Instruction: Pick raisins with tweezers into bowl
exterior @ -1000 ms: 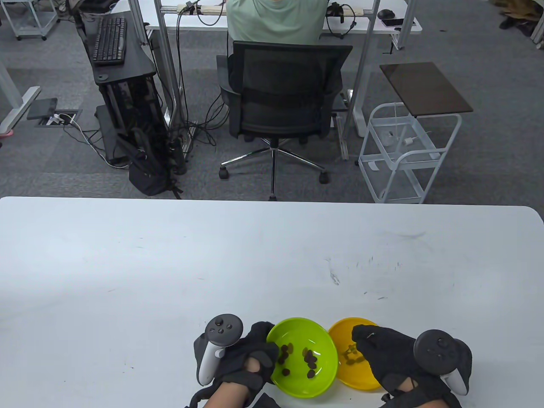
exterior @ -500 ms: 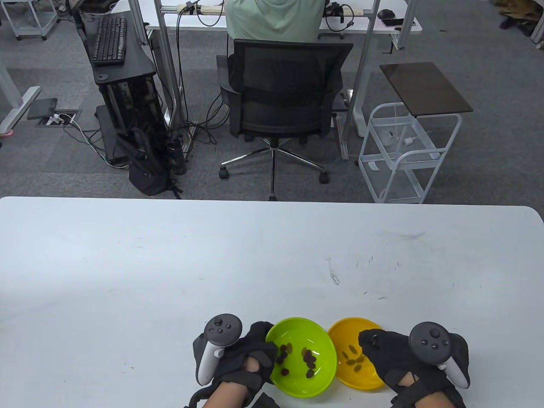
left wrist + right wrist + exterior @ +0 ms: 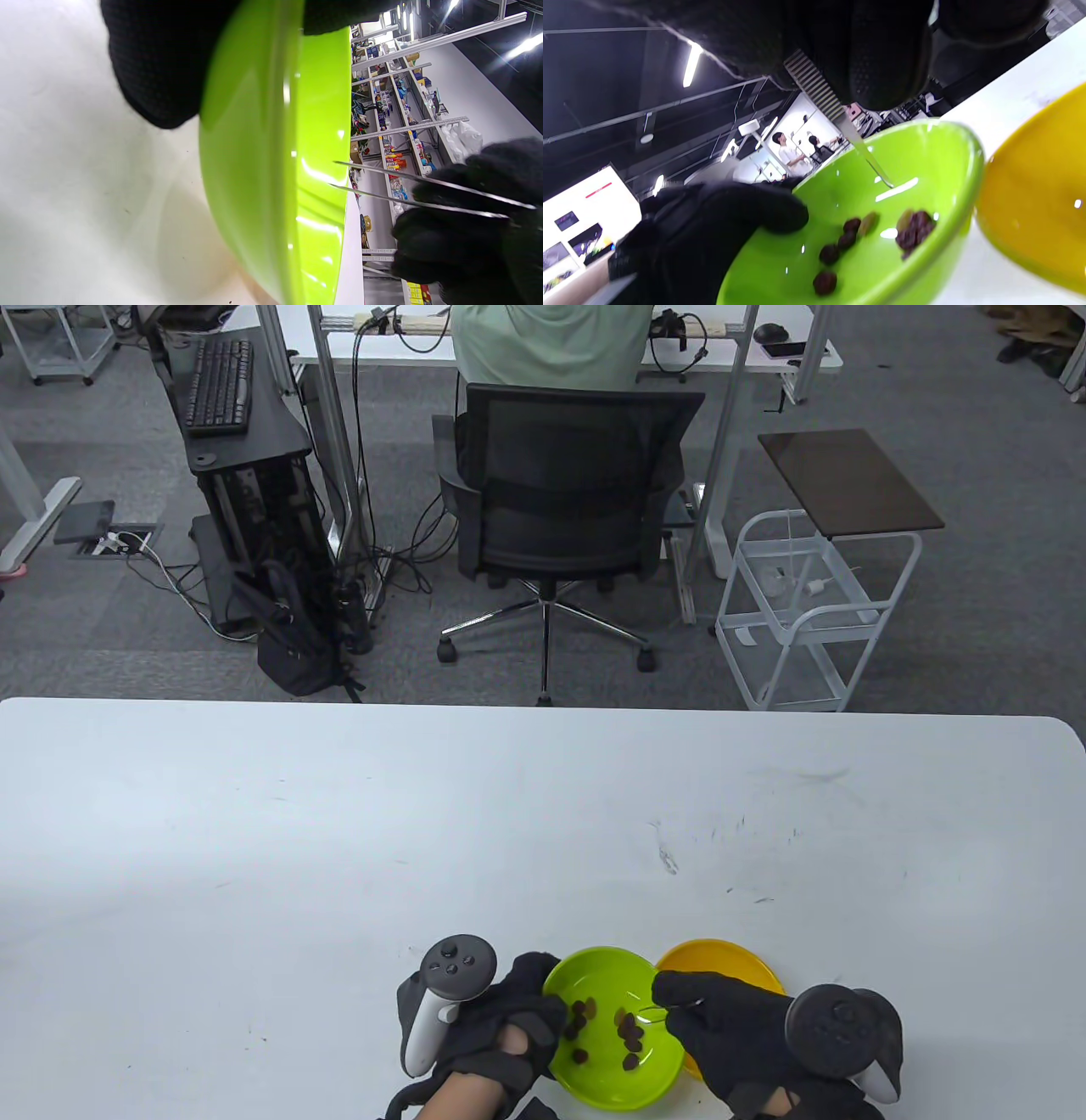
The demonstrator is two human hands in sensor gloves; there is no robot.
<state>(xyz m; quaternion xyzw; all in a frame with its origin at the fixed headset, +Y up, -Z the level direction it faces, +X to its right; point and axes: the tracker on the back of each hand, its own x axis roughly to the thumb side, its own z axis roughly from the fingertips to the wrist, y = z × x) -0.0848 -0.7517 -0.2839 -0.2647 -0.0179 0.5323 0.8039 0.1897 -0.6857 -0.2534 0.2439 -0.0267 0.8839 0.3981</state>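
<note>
A green bowl (image 3: pixel 604 1090) holds several dark raisins (image 3: pixel 629 1033) near the table's front edge. My left hand (image 3: pixel 533 994) grips its left rim. A yellow bowl (image 3: pixel 721 957) sits to its right, mostly hidden by my right hand (image 3: pixel 689 1003). That hand holds thin metal tweezers (image 3: pixel 652 1013) with the tips over the green bowl's right side. In the left wrist view the tweezers (image 3: pixel 403 190) have their tips slightly apart with nothing between them. In the right wrist view the tweezers (image 3: pixel 866 154) point down above the raisins (image 3: pixel 916 231) in the green bowl (image 3: pixel 961 140).
The white table (image 3: pixel 339 831) stretches far and wide beyond the bowls. An office chair (image 3: pixel 564 500) and a white wire cart (image 3: pixel 806 619) stand on the floor past the table's far edge.
My right hand has moved left with the tweezers, from over the yellow bowl to over the green bowl. The left hand and green bowl shifted slightly right.
</note>
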